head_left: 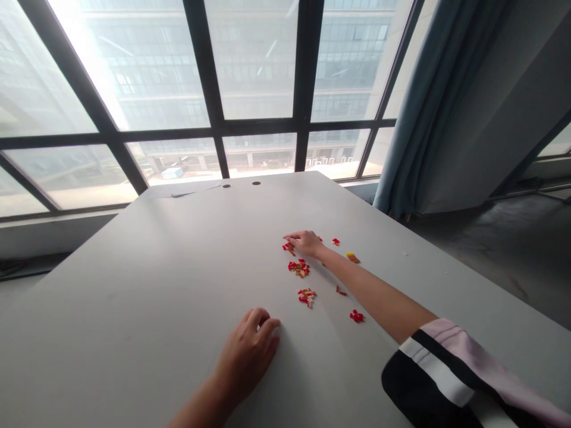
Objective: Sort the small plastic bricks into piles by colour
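My right hand [306, 242] lies palm down at the far end of a long reach, its fingertips at a small group of red plastic bricks [289, 248]. Whether it holds any piece cannot be seen. Nearer the middle are two heaps of small red and yellow bricks [298, 268] [307, 296]. Single pieces are scattered to the right, including a striped yellow-and-red brick [353, 258] and a red cluster [356, 316]. My left hand [245, 353] rests on the bare tabletop near the front, fingers loosely curled, nearest the lower heap and touching no brick.
The pale grey table [134, 285] runs towards a large dark-framed window [259, 71]. Two small round holes [226, 185] [256, 183] mark its far edge. A blue-grey curtain [401, 131] hangs at the right, above a concrete floor [491, 249]. My striped sleeve [428, 374] enters at lower right.
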{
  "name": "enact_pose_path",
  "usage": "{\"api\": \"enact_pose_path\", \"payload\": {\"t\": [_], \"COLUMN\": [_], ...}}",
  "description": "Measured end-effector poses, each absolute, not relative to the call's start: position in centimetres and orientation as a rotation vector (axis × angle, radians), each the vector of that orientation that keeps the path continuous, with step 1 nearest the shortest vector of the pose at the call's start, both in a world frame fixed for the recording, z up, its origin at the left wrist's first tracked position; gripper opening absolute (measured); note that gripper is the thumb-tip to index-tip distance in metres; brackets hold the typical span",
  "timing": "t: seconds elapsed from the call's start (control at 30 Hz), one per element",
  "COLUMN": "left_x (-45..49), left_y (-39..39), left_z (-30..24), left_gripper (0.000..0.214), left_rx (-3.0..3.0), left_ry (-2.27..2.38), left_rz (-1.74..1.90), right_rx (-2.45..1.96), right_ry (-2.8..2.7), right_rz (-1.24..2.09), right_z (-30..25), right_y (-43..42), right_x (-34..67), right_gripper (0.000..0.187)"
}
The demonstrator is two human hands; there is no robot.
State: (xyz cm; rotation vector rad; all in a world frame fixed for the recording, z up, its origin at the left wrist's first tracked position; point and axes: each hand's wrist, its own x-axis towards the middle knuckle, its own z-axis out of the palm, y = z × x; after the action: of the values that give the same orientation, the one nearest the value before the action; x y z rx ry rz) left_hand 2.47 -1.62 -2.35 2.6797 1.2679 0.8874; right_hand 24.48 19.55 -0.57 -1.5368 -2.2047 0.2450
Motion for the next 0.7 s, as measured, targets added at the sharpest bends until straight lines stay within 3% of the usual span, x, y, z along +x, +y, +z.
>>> {"api": "enact_pose_path", "payload": {"t": [0.33,0.7], "left_x": [2.4,2.3], "left_y": [-1.5,-1.4], "left_z": [-2.6,-2.6], "left_gripper": [0.02,0.019], "left_rx": [2.688,2.74], "left_ry": [1.246,1.258], "left_rz": [0.882,0.825], "right_rx": [-1.515,-1.405], "right_ry": [-2.252,-2.294], "right_rz": [0.185,0.211], "right_z": [-0.2,0.5], "right_y": [15.0,11.1], "right_x": [27.2,25.6], "right_gripper": [0.012,0.019]}}
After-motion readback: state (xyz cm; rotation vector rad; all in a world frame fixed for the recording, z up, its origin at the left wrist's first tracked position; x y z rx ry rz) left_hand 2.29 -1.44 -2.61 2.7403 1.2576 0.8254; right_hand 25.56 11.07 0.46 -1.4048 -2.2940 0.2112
